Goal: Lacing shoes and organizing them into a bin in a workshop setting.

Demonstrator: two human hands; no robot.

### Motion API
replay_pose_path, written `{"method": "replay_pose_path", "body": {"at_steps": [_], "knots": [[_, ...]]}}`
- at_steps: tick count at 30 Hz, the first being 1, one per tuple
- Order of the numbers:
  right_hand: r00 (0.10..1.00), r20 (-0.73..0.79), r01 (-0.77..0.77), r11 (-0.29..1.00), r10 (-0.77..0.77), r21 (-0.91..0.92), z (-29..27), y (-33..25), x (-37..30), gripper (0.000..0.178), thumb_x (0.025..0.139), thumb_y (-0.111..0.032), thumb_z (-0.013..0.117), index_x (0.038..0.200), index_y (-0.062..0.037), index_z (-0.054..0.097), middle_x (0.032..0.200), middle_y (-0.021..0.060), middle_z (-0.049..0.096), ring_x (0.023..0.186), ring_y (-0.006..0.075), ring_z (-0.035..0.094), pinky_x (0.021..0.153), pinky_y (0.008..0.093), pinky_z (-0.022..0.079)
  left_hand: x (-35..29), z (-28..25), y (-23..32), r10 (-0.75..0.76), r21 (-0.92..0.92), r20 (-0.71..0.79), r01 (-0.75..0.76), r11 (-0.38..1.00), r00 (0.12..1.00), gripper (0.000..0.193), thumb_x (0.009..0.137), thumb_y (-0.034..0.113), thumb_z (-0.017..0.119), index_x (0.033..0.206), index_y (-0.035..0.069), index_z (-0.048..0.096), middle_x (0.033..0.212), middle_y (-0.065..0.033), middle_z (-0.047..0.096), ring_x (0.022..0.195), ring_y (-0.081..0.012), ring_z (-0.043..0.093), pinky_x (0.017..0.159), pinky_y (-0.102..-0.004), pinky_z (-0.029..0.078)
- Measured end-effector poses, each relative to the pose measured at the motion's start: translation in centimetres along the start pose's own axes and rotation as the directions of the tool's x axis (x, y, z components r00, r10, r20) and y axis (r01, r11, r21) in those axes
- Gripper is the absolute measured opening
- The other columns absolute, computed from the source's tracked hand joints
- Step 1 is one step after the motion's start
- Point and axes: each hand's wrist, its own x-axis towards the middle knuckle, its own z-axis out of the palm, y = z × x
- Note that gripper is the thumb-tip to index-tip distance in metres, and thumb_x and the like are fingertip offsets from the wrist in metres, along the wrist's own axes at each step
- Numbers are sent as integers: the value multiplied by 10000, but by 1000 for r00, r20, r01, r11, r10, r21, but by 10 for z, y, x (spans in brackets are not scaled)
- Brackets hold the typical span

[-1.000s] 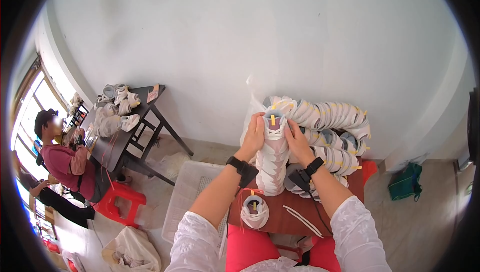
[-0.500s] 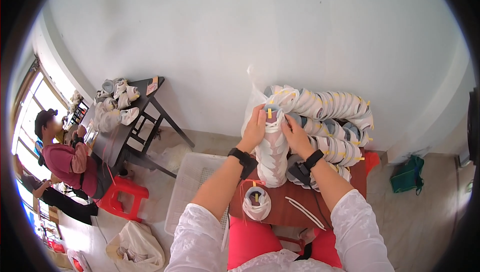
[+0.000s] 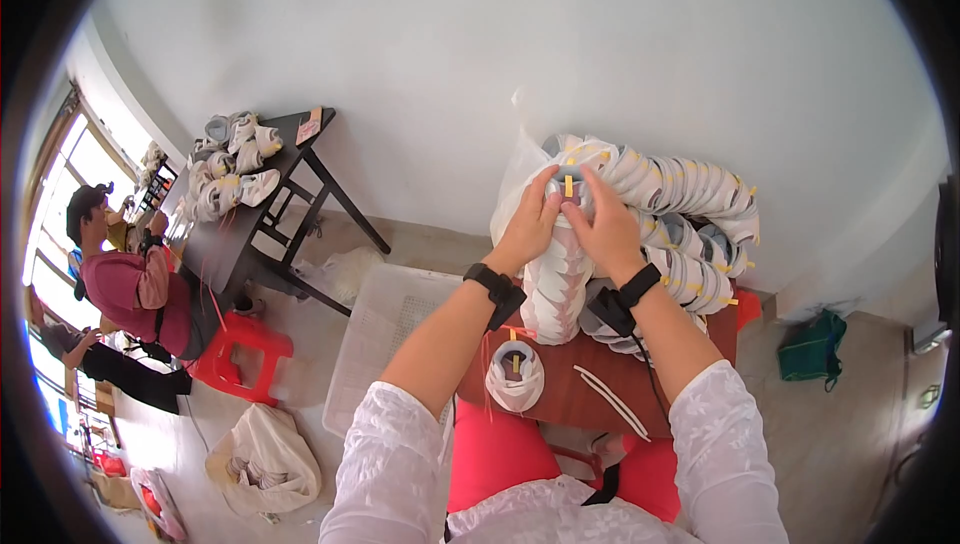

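Two hands meet at the top of a tall upright stack of nested white and grey shoe uppers (image 3: 556, 279) in the centre of the frame. The left hand (image 3: 530, 219) cups the stack's left side with fingers curled round it, and the right hand (image 3: 603, 227) presses on from the right, fingers bent over the topmost grey piece with a small yellow tab (image 3: 568, 186). Both hands are closed on that top piece, apparently to keep it seated and the column steady. Each wrist wears a black band.

The stack stands on a small reddish-brown wooden surface (image 3: 560, 399) just in front of the person's red-clad lap, close enough for both forearms to reach it. Behind it, toward the upper right, long rows of the same white uppers with yellow tabs (image 3: 690, 219) lie on their sides against the white wall, which seems to prop them up. A single white upper with a yellow tab (image 3: 515, 374) sits apart at the surface's lower left edge, and two thin white strips (image 3: 612, 400) lie to its right.

Left of the surface a clear plastic crate (image 3: 385, 329) rests on the floor. At far left another person in a pink top (image 3: 135, 289) sits by a dark table piled with more white uppers (image 3: 235, 169), with a red plastic stool (image 3: 240, 349) beside it and a white sack (image 3: 262, 449) lower down. A green bag (image 3: 812, 349) lies on the floor at right.
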Motion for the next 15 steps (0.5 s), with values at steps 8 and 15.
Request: {"method": "replay_pose_path", "body": {"at_steps": [8, 15], "knots": [[984, 159, -65, 994, 79, -90, 14, 7, -10, 539, 873, -348, 597, 1348, -145, 441, 1173, 119, 583, 945, 326, 626, 775, 431, 506, -12, 6, -20, -12, 22, -16, 13, 1000, 1000, 481, 996, 214, 405, 1434, 46, 300, 1382, -252, 400, 1284, -368, 403, 1059, -384, 335], [981, 146, -120, 989, 131, -82, 6, 12, 12, 645, 848, -365, 601, 1378, -56, 399, 1154, 220, 600, 1019, 372, 599, 843, 438, 482, -9, -7, 4, -231, -81, 18, 232, 969, 973, 575, 991, 248, 435, 1484, 50, 213, 1438, -240, 373, 1320, -322, 399, 1073, -360, 316]]}}
